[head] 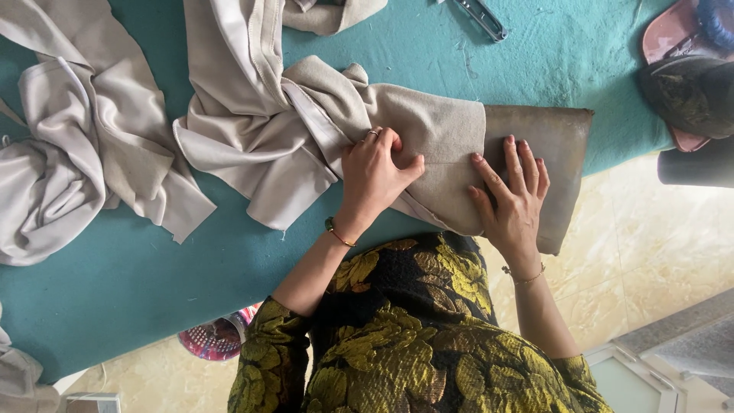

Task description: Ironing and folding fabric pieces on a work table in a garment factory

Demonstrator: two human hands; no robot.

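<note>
While pinching fold in beige fabric [428,138], left hand [378,172] closed; right hand [514,200], 3 o'clock, spread flat, pinning hem against brown pad [562,153].

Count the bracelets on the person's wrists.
2: a green-beaded bracelet on the left hand's wrist, and a thin gold bracelet on the right hand's wrist. Sleeves may hide others.

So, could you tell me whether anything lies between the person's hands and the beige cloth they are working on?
Nothing visible does. The left hand presses directly on the beige cloth, fingers bent into a fold. The right hand lies flat at the cloth's edge, partly on the brown pad beneath it. The metal clip lies well clear.
</note>
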